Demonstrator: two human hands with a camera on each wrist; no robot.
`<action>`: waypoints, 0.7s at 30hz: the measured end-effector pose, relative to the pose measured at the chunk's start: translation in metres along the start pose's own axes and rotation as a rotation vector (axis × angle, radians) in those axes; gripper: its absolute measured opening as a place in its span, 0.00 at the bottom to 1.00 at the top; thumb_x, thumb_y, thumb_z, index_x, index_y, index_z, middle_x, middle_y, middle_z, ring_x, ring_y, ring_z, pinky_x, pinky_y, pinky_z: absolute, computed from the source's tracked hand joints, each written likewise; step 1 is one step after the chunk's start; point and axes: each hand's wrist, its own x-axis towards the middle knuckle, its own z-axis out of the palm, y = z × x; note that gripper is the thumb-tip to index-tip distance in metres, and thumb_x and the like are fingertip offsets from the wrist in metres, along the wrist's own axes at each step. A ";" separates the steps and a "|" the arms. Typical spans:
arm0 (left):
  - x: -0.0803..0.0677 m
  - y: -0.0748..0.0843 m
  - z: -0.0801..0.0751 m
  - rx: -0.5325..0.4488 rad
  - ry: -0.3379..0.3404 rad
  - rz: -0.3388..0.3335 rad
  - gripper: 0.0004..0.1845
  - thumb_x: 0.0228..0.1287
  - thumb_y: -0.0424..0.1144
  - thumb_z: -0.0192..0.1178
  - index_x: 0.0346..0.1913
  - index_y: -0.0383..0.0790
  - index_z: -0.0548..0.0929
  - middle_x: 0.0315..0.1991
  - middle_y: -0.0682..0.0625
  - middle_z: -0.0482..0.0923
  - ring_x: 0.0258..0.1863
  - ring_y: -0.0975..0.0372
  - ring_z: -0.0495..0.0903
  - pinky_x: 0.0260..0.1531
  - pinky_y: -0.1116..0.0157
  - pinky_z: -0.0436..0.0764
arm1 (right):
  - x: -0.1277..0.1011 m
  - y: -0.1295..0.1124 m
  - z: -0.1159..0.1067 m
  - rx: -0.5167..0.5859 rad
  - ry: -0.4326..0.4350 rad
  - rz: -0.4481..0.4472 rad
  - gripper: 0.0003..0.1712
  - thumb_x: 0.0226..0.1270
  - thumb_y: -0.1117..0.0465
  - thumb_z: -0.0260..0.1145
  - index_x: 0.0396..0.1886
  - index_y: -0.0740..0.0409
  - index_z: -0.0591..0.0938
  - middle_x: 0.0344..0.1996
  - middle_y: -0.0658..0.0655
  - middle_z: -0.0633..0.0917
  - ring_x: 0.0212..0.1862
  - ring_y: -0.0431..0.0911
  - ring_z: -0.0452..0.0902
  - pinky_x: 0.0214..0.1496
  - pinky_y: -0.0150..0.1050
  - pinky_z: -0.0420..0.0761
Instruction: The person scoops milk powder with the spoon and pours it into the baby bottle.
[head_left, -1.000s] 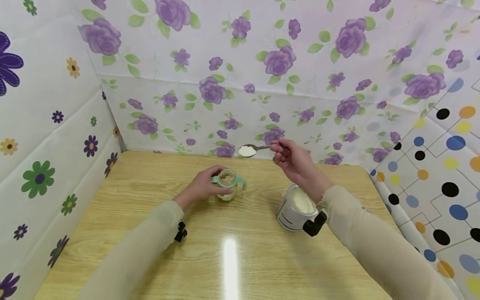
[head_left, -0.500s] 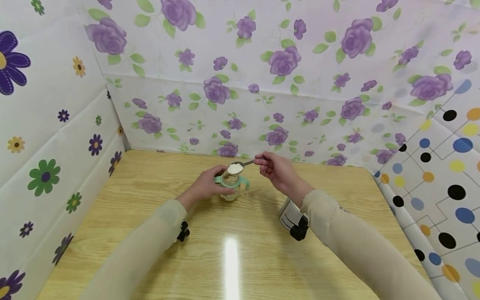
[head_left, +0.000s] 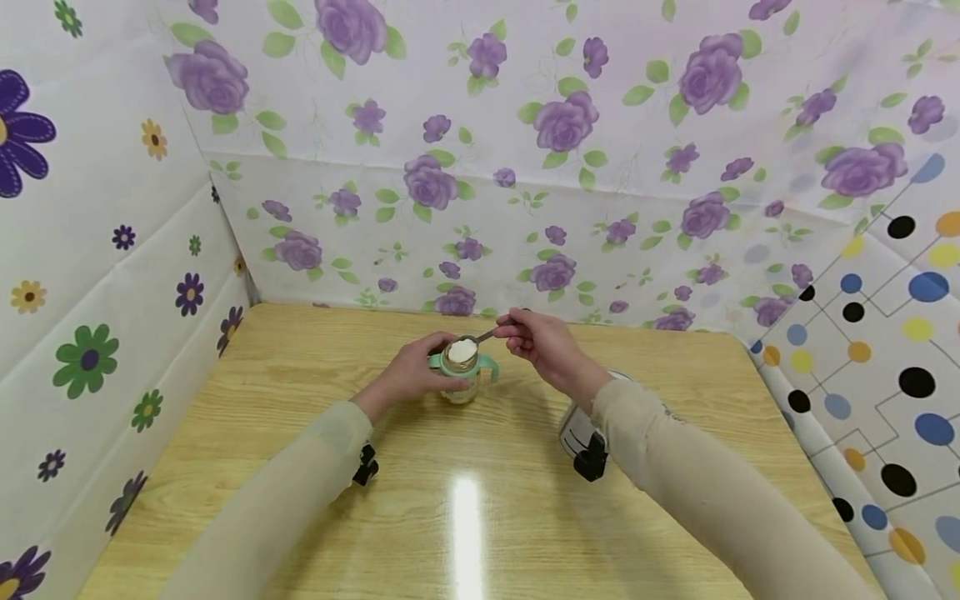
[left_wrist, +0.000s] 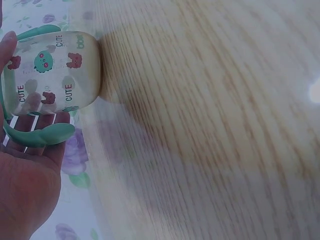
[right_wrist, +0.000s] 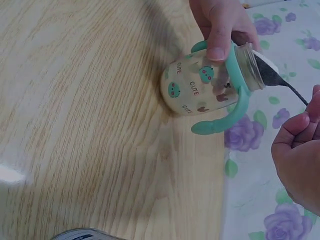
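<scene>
At far left hangs a white cloth (head_left: 135, 208) printed with purple, green and yellow flowers. The left sleeve (head_left: 277, 492) comes next, a black wrist camera (head_left: 365, 465) under its cuff. The left hand (head_left: 408, 368) holds the bottle (right_wrist: 200, 87) from its left side, thumb on the front near the neck, fingers round the back. The bottle is uncapped and stands upright on the table (head_left: 405, 517), near its back edge, with a mint handle (head_left: 491, 367) jutting out on the right. Over its mouth sits the bowl of the spoon (head_left: 486, 335), heaped with white powder (head_left: 462, 350); whether it touches the rim I cannot tell. The right hand (head_left: 546, 346) pinches the spoon's handle between thumb and fingers. Farther right and nearer the front, the can (head_left: 576, 429) stands partly hidden behind the right sleeve (head_left: 705, 475). A dotted cloth (head_left: 885, 350) lines the far right, and a rose-print cloth (head_left: 480, 200) spans the back.
</scene>
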 end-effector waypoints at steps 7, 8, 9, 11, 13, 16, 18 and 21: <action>0.000 -0.001 0.000 0.000 0.005 0.006 0.38 0.58 0.47 0.84 0.70 0.48 0.79 0.62 0.50 0.83 0.64 0.53 0.80 0.65 0.48 0.79 | 0.002 0.003 0.008 0.011 -0.027 0.009 0.22 0.90 0.54 0.54 0.57 0.71 0.80 0.31 0.49 0.91 0.30 0.37 0.80 0.38 0.29 0.82; -0.001 -0.002 0.000 0.002 0.006 0.008 0.38 0.58 0.47 0.84 0.70 0.48 0.79 0.62 0.50 0.83 0.63 0.54 0.80 0.65 0.48 0.79 | 0.003 0.004 0.009 0.018 -0.029 0.013 0.23 0.90 0.53 0.54 0.58 0.72 0.80 0.31 0.49 0.91 0.30 0.37 0.80 0.38 0.29 0.82; -0.001 -0.002 0.000 0.002 0.007 0.011 0.38 0.58 0.47 0.84 0.70 0.48 0.79 0.62 0.51 0.83 0.63 0.54 0.80 0.65 0.47 0.79 | 0.004 0.005 0.010 0.024 -0.032 0.016 0.24 0.90 0.52 0.54 0.59 0.73 0.79 0.31 0.49 0.91 0.30 0.37 0.80 0.38 0.29 0.81; -0.001 -0.002 0.000 0.000 0.009 0.015 0.37 0.58 0.47 0.84 0.69 0.49 0.80 0.62 0.51 0.83 0.63 0.54 0.81 0.64 0.47 0.79 | 0.005 0.008 0.011 0.035 -0.033 0.021 0.26 0.90 0.51 0.54 0.60 0.72 0.79 0.31 0.49 0.91 0.30 0.37 0.81 0.38 0.29 0.81; -0.001 -0.001 0.000 -0.008 0.010 0.017 0.37 0.58 0.47 0.84 0.69 0.49 0.80 0.61 0.51 0.83 0.62 0.54 0.81 0.64 0.47 0.79 | 0.005 0.009 0.011 0.040 -0.032 0.021 0.26 0.90 0.49 0.54 0.59 0.71 0.79 0.31 0.49 0.91 0.30 0.37 0.81 0.38 0.29 0.81; -0.001 -0.001 0.001 -0.028 0.010 0.018 0.36 0.58 0.47 0.84 0.68 0.49 0.80 0.61 0.51 0.83 0.61 0.54 0.81 0.64 0.47 0.79 | 0.005 0.011 0.011 0.049 -0.031 0.021 0.26 0.89 0.47 0.54 0.56 0.68 0.81 0.32 0.49 0.90 0.31 0.37 0.80 0.38 0.30 0.80; -0.002 -0.001 0.001 -0.037 0.010 0.015 0.36 0.58 0.46 0.84 0.68 0.50 0.81 0.61 0.51 0.83 0.61 0.54 0.81 0.63 0.47 0.79 | 0.005 0.012 0.011 0.054 -0.031 0.021 0.26 0.88 0.46 0.55 0.54 0.66 0.82 0.32 0.49 0.90 0.31 0.38 0.80 0.39 0.30 0.80; -0.002 -0.001 0.002 -0.039 0.013 0.010 0.35 0.58 0.45 0.84 0.68 0.50 0.81 0.61 0.51 0.83 0.61 0.54 0.81 0.63 0.47 0.79 | 0.005 0.012 0.011 0.063 -0.029 0.020 0.26 0.88 0.44 0.55 0.53 0.64 0.83 0.32 0.49 0.90 0.31 0.38 0.79 0.40 0.31 0.80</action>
